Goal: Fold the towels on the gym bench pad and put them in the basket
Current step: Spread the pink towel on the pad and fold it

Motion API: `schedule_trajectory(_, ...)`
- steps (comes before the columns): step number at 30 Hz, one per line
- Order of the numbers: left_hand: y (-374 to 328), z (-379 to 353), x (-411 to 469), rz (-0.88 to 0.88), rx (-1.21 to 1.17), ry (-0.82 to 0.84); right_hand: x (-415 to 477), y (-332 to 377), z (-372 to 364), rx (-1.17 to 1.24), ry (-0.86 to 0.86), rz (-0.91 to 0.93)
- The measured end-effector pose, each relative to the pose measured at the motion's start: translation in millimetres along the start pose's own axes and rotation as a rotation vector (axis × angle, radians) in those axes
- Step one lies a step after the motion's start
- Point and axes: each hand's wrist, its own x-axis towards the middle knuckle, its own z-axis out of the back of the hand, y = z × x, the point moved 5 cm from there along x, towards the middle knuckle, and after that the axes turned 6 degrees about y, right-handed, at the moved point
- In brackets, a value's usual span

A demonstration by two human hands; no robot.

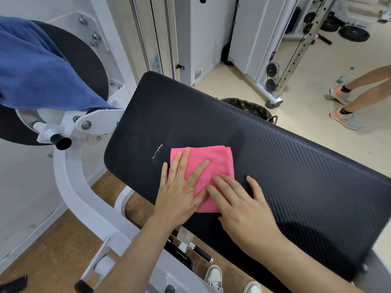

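A pink towel [213, 163], folded into a small rectangle, lies on the black gym bench pad [296, 166]. My left hand [179, 187] presses flat on the towel's left half with straight fingers. My right hand [243, 204] lies flat on the towel's lower right corner and the pad beside it. A blue towel [36, 68] hangs over the round black roller pad at the upper left. The dark patterned basket [249, 108] stands on the floor behind the pad, mostly hidden by it.
White machine frame [78, 187] curves below left of the pad. A cable machine [273, 77] stands behind. Another person's legs [359, 92] are at the right. My shoes [213, 278] show under the bench.
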Motion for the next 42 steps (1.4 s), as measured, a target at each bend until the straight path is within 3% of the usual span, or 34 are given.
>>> schedule_trajectory(3, -2.3, 12.2, -4.7, -0.017, -0.032, -0.028, -0.7, -3.4, -10.6, -0.075, -0.021, -0.009)
schedule_trajectory(8, -8.4, 21.2, -46.7, -0.116, -0.038, -0.245, 1.8, -4.3, -7.4, -0.12, -0.065, 0.021)
schedule_trajectory(12, -1.0, 4.5, -54.5, -0.15, 0.029, -0.129, 5.8, -4.4, -1.6, -0.128, -0.109, 0.1)
schedule_trajectory(22, -9.8, 24.3, -29.3, -0.129, 0.146, -0.158, 21.6, -3.5, 10.3, -0.186, -0.042, 0.228)
schedule_trajectory(24, -9.8, 28.4, -29.2, -0.099, 0.084, -0.09, 22.4, -2.6, 21.0, -0.16, 0.012, 0.24)
schedule_trajectory(27, -16.7, 24.2, -45.6, -0.028, 0.031, 0.14, 5.7, -4.1, 25.3, -0.012, 0.15, 0.252)
schedule_trajectory(29, -17.8, 10.8, -59.6, 0.044, -0.21, 0.355, -10.0, -5.1, 21.0, 0.072, 0.227, 0.245)
schedule_trajectory(31, -9.7, 3.7, -65.5, 0.194, -0.548, 0.451, -15.0, -9.3, 18.1, 0.137, 0.282, 0.196)
schedule_trajectory(39, 14.4, 5.5, -77.5, 0.367, -1.171, 0.244, -4.7, -28.3, 20.2, 0.495, 0.188, -0.088)
schedule_trajectory(42, 14.9, -0.5, -75.6, 0.432, -1.108, 0.144, -4.7, -28.7, 17.6, 0.518, 0.113, -0.151)
